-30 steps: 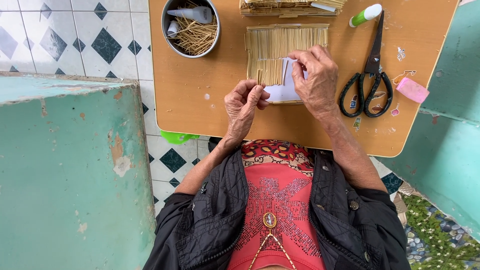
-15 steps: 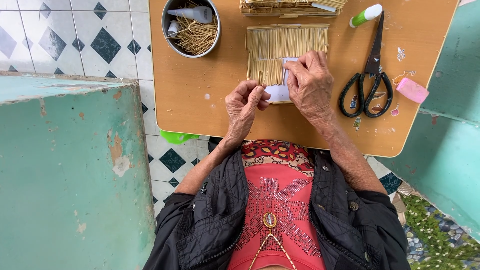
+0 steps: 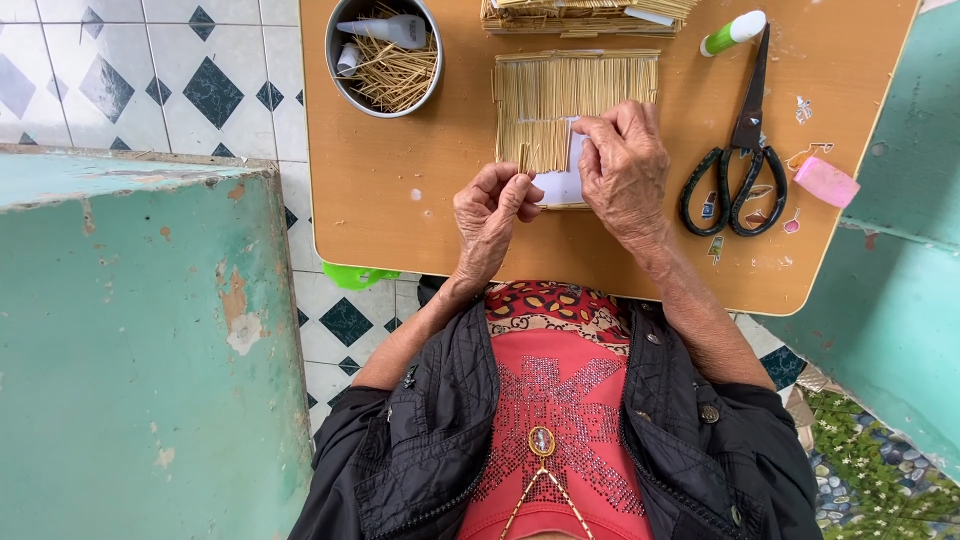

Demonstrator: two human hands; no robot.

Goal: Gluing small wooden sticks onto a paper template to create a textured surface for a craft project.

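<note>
While our left hand (image 3: 492, 205) pinches thin straw (image 3: 522, 160) in its fingers, right hand (image 3: 622, 160) presses flat on white card (image 3: 562, 185) under straw mat (image 3: 575, 95), centre frame on tabletop (image 3: 420, 215). Step: laying straw onto card. Next: we judge careful alignment beside last straw.

The left hand (image 3: 492, 212) is raised a little in front of the body, its fingers (image 3: 515, 192) curled inward and the thumb and forefinger tips pinched together, the wrist bent and the bare forearm running back to a black sleeve pushed up near the elbow. The right hand (image 3: 625, 165) lies palm down and further forward, knuckles up, its fingers (image 3: 597, 135) bent with the tips pressed downward. The two hands sit close, not touching.
</note>
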